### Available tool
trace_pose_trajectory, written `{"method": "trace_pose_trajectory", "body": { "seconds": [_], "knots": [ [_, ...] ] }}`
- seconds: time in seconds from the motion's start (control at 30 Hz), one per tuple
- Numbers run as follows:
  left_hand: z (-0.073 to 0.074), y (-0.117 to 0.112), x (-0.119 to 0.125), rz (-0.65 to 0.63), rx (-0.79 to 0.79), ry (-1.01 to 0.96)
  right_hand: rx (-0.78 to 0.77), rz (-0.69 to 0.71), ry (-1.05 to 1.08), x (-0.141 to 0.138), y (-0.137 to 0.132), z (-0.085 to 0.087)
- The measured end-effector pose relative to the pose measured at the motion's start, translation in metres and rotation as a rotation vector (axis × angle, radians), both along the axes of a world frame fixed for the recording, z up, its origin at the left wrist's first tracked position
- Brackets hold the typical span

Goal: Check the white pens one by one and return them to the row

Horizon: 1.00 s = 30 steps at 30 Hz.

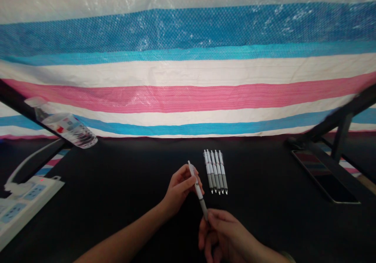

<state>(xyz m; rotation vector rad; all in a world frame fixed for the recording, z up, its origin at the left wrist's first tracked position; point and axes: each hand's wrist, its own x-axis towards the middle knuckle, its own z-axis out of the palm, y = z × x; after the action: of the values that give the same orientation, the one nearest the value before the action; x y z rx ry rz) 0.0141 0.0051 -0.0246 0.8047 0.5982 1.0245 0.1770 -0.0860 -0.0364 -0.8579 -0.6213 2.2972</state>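
Note:
A white ballpoint pen with a grey grip (199, 190) is held at a slant above the black table, its push-button end up and away from me. My left hand (180, 186) pinches the white upper barrel between thumb and fingers. At the lower end, my right hand (221, 231) closes thumb and fingertips round the grey grip, hiding the tip. Just beyond and to the right, several matching pens (215, 172) lie side by side in a row, tips toward me. Neither hand touches that row.
A clear water bottle (69, 128) stands at the back left. At the left edge is a white power strip (32, 200) with a plugged-in cable. A dark phone (326, 177) lies at right beside a black metal frame (342, 126). A striped plastic sheet (188, 73) hangs behind the table.

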Motion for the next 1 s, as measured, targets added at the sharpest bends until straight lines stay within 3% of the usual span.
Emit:
{"method": "trace_pose_trajectory", "body": {
  "seconds": [0.47, 0.8, 1.0],
  "knots": [
    [-0.001, 0.000, 0.000, 0.030, 0.010, 0.005, -0.003, -0.039, 0.006, 0.001, 0.002, 0.004],
    [0.000, -0.001, 0.002, 0.009, -0.006, 0.019, 0.011, -0.032, 0.012, 0.000, 0.000, -0.006],
    [0.007, -0.002, 0.001, 0.005, 0.020, 0.111, -0.021, -0.060, 0.042, 0.002, 0.003, 0.007]
  ]
}}
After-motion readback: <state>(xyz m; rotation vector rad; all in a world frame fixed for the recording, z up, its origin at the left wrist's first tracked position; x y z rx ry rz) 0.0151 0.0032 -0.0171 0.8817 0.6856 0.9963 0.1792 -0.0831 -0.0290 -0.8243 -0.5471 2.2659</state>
